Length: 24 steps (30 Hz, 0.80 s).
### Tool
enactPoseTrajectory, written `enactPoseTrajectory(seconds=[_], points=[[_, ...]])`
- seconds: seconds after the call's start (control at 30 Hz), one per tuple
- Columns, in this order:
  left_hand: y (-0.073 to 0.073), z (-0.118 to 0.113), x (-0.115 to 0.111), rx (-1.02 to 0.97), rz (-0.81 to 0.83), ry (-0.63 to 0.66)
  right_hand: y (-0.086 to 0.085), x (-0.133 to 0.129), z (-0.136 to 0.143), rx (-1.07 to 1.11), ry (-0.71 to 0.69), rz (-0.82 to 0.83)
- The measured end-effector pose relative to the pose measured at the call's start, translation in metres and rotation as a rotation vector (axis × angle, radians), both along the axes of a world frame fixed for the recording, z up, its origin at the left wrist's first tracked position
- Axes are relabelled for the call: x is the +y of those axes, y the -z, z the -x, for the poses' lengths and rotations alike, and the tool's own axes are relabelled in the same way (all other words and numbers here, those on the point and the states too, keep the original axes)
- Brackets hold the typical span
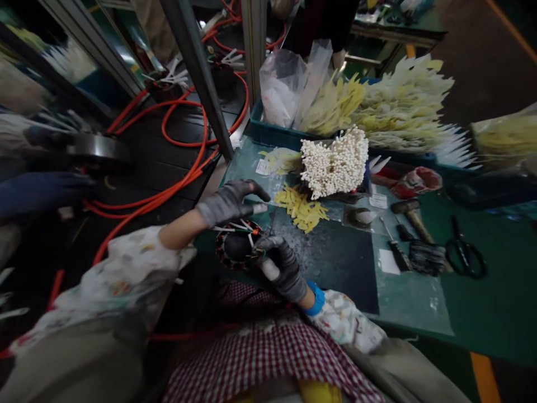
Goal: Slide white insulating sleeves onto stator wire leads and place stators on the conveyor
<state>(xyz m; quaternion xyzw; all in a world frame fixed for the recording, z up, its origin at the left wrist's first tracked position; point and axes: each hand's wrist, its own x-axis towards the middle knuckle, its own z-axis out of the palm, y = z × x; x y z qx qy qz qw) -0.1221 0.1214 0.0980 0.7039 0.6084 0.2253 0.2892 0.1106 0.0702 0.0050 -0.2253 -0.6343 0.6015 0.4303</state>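
A dark ring-shaped motor stator with white sleeves and thin wires lies at the table's near left edge. My right hand, in a grey glove with bare-looking fingertips, is at its right side, with thumb and forefinger closed around thin wires at its rim. Above the stator, my left hand, gloved alike, reaches right with forefinger and thumb apart; I make out nothing held between them. Just beyond its fingertips lies a loose pile of yellow strips. Behind that pile stands a thick bundle of white sticks or tubes.
A teal bin holds plastic bags and yellow-white strips. Rightward lie a hammer, black scissors and a screwdriver. Orange hoses coil at left beside a metal post. Another person's blue sleeve is at far left.
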Motion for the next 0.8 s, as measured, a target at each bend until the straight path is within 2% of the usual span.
enactPoseTrajectory(seconds=[0.1,0.17,0.23,0.3,0.47,0.57,0.63,0.7,0.8], points=[[0.006,-0.021,0.057,0.428,0.108,0.182,0.006,-0.002,0.0,0.018,-0.027,-0.047],[0.012,-0.036,0.084,0.654,0.134,0.233,0.007,-0.002,0.0,0.038,-0.034,-0.069],[0.019,-0.044,0.098,0.74,0.14,0.241,0.008,-0.001,0.0,0.05,-0.034,-0.078],[0.027,-0.046,0.101,0.741,0.145,0.251,0.008,0.0,0.001,0.052,-0.027,-0.09],[0.035,-0.038,0.098,0.713,0.106,0.274,0.015,0.0,0.006,0.083,0.003,-0.11],[0.028,-0.028,0.098,0.644,0.095,0.267,0.015,0.001,0.005,0.081,0.001,-0.097],[0.019,-0.016,0.09,0.596,0.08,0.222,0.012,0.004,0.001,0.071,-0.006,-0.086],[0.008,0.0,0.066,0.535,0.028,0.114,0.008,0.007,-0.004,0.065,0.003,-0.064],[-0.005,0.015,-0.004,0.438,-0.107,-0.128,0.0,0.012,-0.009,0.044,0.044,0.044]])
